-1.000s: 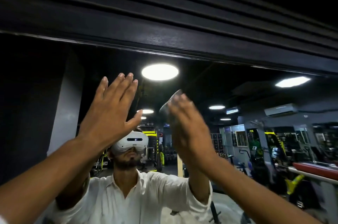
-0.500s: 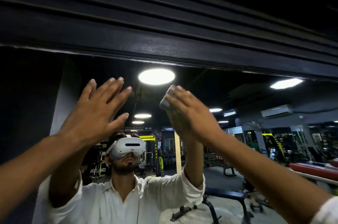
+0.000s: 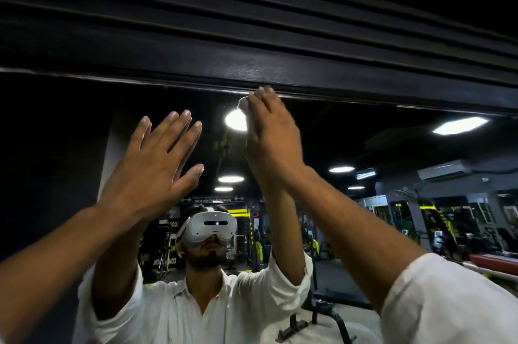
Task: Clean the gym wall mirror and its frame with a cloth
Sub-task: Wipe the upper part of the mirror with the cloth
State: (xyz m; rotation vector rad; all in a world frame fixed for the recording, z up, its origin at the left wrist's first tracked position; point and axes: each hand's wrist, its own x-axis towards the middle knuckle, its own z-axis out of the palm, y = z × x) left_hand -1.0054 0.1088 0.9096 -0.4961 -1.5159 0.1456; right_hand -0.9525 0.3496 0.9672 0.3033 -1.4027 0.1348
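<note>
At 9 o'clock from centre, the left hand (image 3: 157,167) is raised before the mirror (image 3: 372,141), fingers straight and spread wide, holding nothing; whether it touches the glass cannot be told. Near 12 o'clock, the right hand (image 3: 273,141) presses a white cloth (image 3: 243,104) to the mirror's top edge with straight fingers reaching the dark frame (image 3: 173,71); the cloth shows at that hand's 11 o'clock.

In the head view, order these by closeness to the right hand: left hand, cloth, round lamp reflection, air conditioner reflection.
1. cloth, pressed under the right hand.
2. round lamp reflection, just beside it on the left.
3. left hand, farther left.
4. air conditioner reflection, far right.
</note>
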